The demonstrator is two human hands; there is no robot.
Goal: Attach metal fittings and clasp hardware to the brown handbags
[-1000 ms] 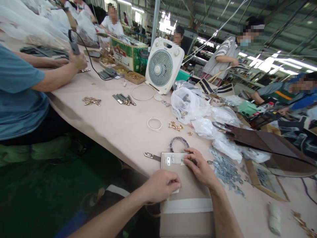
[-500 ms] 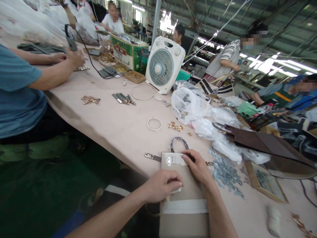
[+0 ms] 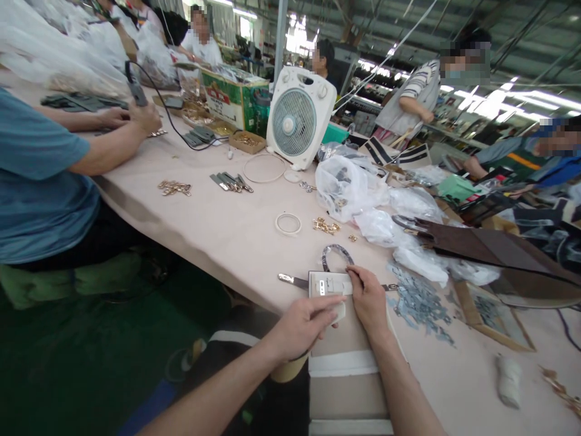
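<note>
A taupe bag [image 3: 333, 339] lies partly over the table edge, its lining side up with pale strips across it. Its round handle [image 3: 338, 249] is wrapped in clear film. Side straps with metal fittings stick out, one strap [image 3: 295, 280] to the left. My left hand [image 3: 308, 324] is closed on a small whitish piece of tape or paper [image 3: 339, 311], just over the bag's upper part. At the upper right edge, my right hand [image 3: 368, 298] grips the bag with bent fingers. Near the top sits a small white label [image 3: 322, 287].
Beyond the bag lie a tape roll [image 3: 288, 224] and gold hardware [image 3: 325, 226]. Grey pieces [image 3: 420, 306] spread to the right beside a cardboard box [image 3: 494, 318]. A fan [image 3: 297, 118] stands farther back. At left, a co-worker's hand [image 3: 146, 116] holds a corded tool.
My left hand has risen toward the bag's top, and its whitish piece shows more. My right hand stays at the upper edge. The view has shifted slightly.
</note>
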